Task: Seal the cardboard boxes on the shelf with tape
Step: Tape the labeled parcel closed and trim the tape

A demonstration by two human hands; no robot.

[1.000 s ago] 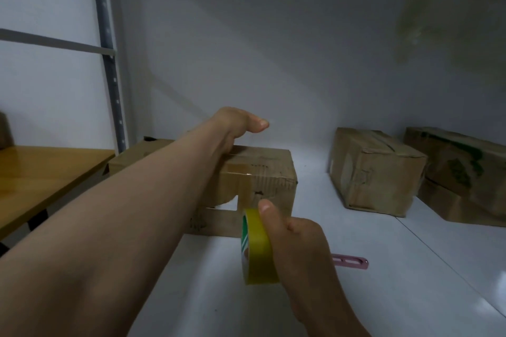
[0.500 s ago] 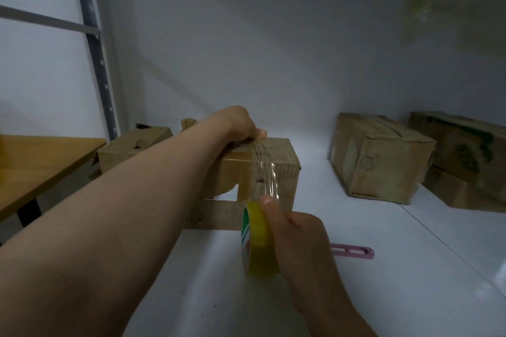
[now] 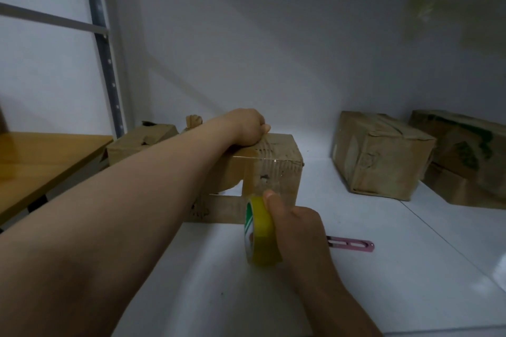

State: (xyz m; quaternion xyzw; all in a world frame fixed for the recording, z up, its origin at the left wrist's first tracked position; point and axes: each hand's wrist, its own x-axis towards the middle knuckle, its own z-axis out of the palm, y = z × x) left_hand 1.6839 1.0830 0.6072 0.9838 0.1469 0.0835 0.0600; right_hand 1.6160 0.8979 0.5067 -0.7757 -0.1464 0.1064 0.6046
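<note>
Mid-seal on the box (image 3: 276,169), set on the shelf (image 3: 383,268) toward its back left, short of the rear wall. Left hand (image 3: 247,127) pressed flat on the box top, fingers curled over the far edge, pinning the lid and, by the look of it, the tape's start. Right hand (image 3: 297,230) wrapped around the yellow roll (image 3: 261,230), thumb on the rim, roll held upright just in front of the box's near face, low by the shelf surface. Clear tape (image 3: 267,165) drawn from the top, over the near top edge and down the front, shiny and a little wrinkled; exact end point at the roll hard to make out. Front flap (image 3: 219,208) lying open at the base, not yet closed.

Judged as the pull-down part of one strip: top run laid, front run being stretched. Next move likely called for: keeping tension, pressing the strip flat on the front face, then cutting it. Pink cutter (image 3: 353,243) lying on the shelf just right of the right hand, within easy reach. Risk of the strip creasing or lifting if slack crept in.

Two more boxes (image 3: 380,153) toward the back right, another (image 3: 139,142) at the back left corner, sealing state not clear from here.
</note>
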